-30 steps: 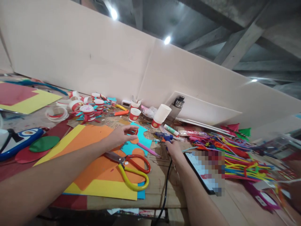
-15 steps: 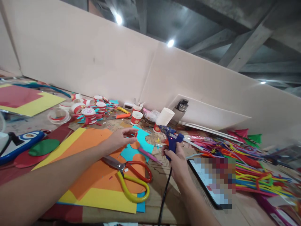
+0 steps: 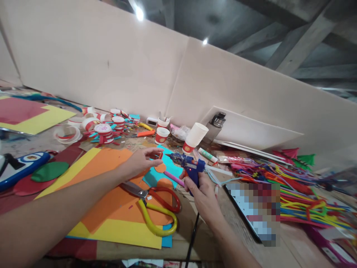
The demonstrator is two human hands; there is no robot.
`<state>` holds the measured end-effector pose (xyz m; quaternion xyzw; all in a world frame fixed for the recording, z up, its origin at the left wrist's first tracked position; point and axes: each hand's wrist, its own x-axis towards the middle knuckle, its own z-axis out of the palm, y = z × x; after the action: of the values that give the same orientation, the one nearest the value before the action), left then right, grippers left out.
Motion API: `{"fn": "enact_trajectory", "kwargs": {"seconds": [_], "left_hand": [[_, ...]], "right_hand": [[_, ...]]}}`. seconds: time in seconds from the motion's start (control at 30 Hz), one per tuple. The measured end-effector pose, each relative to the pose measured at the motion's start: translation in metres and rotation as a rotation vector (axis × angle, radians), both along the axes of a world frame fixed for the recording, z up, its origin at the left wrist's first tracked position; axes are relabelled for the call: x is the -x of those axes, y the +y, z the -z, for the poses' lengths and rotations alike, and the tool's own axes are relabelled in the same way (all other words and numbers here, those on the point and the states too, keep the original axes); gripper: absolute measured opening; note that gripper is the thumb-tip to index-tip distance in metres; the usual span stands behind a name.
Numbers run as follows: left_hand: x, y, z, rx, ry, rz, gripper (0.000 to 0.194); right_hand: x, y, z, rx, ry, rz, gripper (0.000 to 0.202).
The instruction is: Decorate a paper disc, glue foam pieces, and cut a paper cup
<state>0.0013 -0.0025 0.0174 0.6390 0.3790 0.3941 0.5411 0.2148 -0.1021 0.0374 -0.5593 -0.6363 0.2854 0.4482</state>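
Observation:
My left hand (image 3: 143, 160) pinches a small orange-red piece (image 3: 161, 155) between thumb and fingertips, above the orange paper. My right hand (image 3: 199, 190) is wrapped round the grip of a blue hot glue gun (image 3: 193, 169), whose small red light is lit. Its nozzle points left and sits just short of the small piece; I cannot tell whether they touch. Below the hands lie cut turquoise paper (image 3: 170, 175), a pink pen-like stick (image 3: 174, 178) and sheets of orange paper (image 3: 111, 201) and yellow paper (image 3: 125, 234). Scissors (image 3: 157, 212) with red and yellow handles rest on the sheets.
Paper cups (image 3: 162, 135) stand behind the hands, with several decorated cup pieces (image 3: 103, 133) to the left. A phone (image 3: 248, 212) and bundled pipe cleaners (image 3: 306, 208) lie at the right. The gun's black cord (image 3: 193, 238) runs toward the front edge.
My right hand has brought the glue gun leftward, and its nozzle is now close to the small piece. My left hand has stayed almost in place, still pinching.

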Motion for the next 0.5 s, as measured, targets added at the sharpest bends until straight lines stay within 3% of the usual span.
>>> {"fn": "enact_trajectory", "kwargs": {"seconds": [0.5], "left_hand": [[-0.0026,-0.0011,0.0022,-0.067,0.04,-0.006,0.055]], "right_hand": [[0.0015,0.0007,0.0037,-0.085,-0.08,-0.072,0.041]]}}
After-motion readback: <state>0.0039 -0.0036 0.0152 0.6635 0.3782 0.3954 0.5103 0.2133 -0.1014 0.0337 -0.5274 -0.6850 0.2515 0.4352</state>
